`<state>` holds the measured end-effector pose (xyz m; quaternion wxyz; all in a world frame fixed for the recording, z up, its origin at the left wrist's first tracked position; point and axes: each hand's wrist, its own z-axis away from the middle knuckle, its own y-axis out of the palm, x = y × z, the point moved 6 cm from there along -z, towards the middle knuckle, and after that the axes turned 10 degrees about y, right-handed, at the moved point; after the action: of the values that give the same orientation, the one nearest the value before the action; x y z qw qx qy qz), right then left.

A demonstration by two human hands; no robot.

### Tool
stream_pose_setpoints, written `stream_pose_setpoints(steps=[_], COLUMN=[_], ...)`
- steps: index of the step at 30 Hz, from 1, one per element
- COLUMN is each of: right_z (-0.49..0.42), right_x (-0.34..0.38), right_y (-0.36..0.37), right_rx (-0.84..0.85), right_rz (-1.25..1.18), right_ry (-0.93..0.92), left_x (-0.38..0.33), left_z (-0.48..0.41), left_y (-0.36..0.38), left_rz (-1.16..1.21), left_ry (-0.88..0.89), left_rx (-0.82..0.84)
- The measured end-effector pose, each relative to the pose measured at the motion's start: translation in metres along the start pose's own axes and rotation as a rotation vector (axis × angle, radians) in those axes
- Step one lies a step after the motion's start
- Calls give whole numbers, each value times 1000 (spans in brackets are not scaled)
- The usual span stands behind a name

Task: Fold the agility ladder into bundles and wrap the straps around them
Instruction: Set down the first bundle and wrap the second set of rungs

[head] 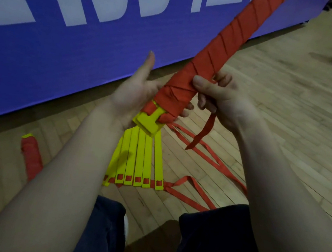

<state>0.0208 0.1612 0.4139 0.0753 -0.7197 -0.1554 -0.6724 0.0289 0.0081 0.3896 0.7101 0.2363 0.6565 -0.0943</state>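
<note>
Wrapped bundle [218, 48]: probably light and stiff, its webbing soft. Left hand [135, 95] curls round the lower end; right hand [222, 99], just above, pinches the limp strap tail [203, 131].

One long bundle [222, 55] wrapped in red, slanting up to far right, yellow rungs [141, 162] flat side by side below, loose straps [199, 151] right of them, second bundle [30, 157] at left

Both my forearms reach forward, bare. My left hand [135, 95] cradles the wrapped bundle [222, 49] from below, fingers curled under it, thumb straight up. My right hand [225, 97] pinches it, thumb pressed on top, fingers behind
</note>
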Motion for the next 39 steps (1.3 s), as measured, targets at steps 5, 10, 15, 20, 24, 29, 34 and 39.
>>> stream_pose_setpoints(steps=[5,10,15,20,24,29,34,39], right_z=[-1,-5,-1,6,6,7,4,5], right_x=[-6,-9,-2,0,-1,1,1,1], right_y=[0,1,0,-7,-15,-25,-31,-36], right_rx=[-97,-199,-196,-50,-53,-118,-118,-31], right_rz=[79,119,117,171,214,251,130,22], right_ry=[43,75,79,157,160,143,113,104], left_x=[-21,-18,-19,-28,-22,-18,-17,-21], left_z=[5,6,6,11,9,2,5,13], left_y=[-5,27,26,13,7,8,25,32], left_rz=[-810,-1464,-1536,-1473,-1217,-708,-257,30], left_ry=[213,354,457,641,629,525,405,355], left_rx=[-238,-268,-337,-349,-315,-211,-86,-27])
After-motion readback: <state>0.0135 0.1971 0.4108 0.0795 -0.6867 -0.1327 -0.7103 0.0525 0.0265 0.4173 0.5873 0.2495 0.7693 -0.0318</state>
